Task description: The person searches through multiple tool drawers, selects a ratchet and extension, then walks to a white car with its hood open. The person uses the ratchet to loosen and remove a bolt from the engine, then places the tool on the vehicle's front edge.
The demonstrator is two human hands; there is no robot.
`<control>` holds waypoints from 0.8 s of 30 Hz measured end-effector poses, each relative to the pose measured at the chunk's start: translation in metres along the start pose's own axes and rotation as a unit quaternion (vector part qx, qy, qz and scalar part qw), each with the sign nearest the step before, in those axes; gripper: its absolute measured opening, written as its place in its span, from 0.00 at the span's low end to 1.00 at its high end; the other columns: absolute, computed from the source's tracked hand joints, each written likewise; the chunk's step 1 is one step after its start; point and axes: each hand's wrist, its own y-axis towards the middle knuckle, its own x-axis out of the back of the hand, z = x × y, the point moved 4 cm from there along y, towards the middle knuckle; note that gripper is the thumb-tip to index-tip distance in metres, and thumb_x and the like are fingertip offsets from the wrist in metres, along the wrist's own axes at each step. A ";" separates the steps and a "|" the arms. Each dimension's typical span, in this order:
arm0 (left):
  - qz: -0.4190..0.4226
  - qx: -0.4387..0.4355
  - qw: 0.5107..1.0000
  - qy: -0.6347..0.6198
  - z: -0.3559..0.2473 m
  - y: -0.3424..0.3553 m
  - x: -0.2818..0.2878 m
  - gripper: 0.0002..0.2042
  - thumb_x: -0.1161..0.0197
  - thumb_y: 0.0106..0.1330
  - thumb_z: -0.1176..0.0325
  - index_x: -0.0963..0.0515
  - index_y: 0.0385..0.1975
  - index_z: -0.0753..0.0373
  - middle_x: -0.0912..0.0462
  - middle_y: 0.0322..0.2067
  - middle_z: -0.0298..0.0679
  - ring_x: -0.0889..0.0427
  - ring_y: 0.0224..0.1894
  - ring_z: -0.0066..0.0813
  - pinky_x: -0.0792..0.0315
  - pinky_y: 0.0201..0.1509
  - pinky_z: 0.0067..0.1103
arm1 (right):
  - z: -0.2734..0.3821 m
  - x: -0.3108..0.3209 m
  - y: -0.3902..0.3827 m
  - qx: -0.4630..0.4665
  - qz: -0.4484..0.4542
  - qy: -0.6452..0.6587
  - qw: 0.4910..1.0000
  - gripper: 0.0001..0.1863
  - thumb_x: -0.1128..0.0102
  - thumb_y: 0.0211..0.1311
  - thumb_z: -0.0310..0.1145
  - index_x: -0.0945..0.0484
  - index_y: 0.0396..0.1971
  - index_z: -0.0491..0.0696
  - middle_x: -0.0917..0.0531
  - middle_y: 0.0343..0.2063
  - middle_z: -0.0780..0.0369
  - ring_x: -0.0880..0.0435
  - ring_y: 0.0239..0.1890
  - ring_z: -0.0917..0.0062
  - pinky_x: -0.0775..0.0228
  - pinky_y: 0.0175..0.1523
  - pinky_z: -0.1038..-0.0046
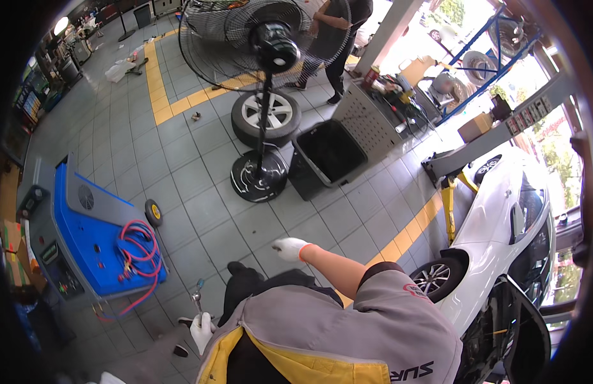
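Observation:
My right hand (290, 249) wears a white glove with an orange cuff and is held out over the tiled floor. Its fingers are curled closed, and anything inside them is too small or hidden to make out. Low on the left, beside my grey and yellow work jacket (322, 326), my gloved left hand (202, 330) is closed around a ratchet wrench (196, 299). The wrench points away from me, and a small blue-green piece shows at its far end. Part of the wrench's handle is hidden in the glove.
A blue and grey wheeled machine (91, 237) with coiled hoses (141, 246) stands left. Ahead are a standing fan (264, 109), a wheel (266, 118), a black bin (331, 153) and a perforated tool cart (367, 121). A white car (485, 237) stands right. Another person (347, 38) stands beyond the fan.

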 end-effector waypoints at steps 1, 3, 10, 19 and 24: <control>0.014 0.010 1.000 0.003 -0.035 0.031 0.009 0.15 0.41 0.78 0.60 0.20 0.34 0.65 0.30 0.12 0.30 0.34 0.14 0.16 0.41 0.19 0.20 | 0.023 0.014 0.012 -0.024 0.035 -0.037 0.998 0.26 0.48 0.66 0.36 0.22 0.63 0.45 0.16 0.56 0.46 0.18 0.60 0.50 0.27 0.65 0.57; 0.040 0.012 0.999 0.009 -0.103 0.084 0.024 0.17 0.44 0.80 0.60 0.21 0.31 0.66 0.32 0.12 0.28 0.35 0.14 0.14 0.43 0.19 0.19 | 0.076 0.048 0.041 -0.001 0.048 -0.047 0.998 0.26 0.47 0.67 0.38 0.23 0.62 0.44 0.15 0.55 0.47 0.18 0.60 0.50 0.27 0.64 0.58; 0.109 -0.005 0.986 0.124 -0.250 0.329 0.062 0.14 0.37 0.74 0.60 0.20 0.32 0.67 0.27 0.17 0.34 0.30 0.19 0.21 0.37 0.24 0.25 | 0.271 0.186 0.214 0.162 -0.016 0.088 0.983 0.34 0.37 0.66 0.40 0.31 0.71 0.46 0.22 0.64 0.50 0.23 0.66 0.55 0.31 0.71 0.60; 0.108 0.012 0.991 0.082 -0.401 0.604 0.110 0.16 0.38 0.76 0.58 0.16 0.39 0.68 0.23 0.20 0.36 0.26 0.22 0.20 0.31 0.28 0.23 | 0.562 0.367 0.499 0.427 0.132 -0.026 0.894 0.49 0.27 0.55 0.34 0.42 0.77 0.49 0.26 0.65 0.48 0.26 0.67 0.52 0.33 0.72 0.59; 0.058 -0.002 0.992 -0.111 -0.478 0.750 0.171 0.22 0.44 0.81 0.50 0.23 0.32 0.63 0.31 0.17 0.26 0.37 0.18 0.15 0.44 0.23 0.20 | 0.698 0.445 0.630 0.443 0.236 -0.024 0.865 0.49 0.31 0.56 0.32 0.44 0.78 0.49 0.24 0.64 0.48 0.21 0.63 0.54 0.27 0.68 0.61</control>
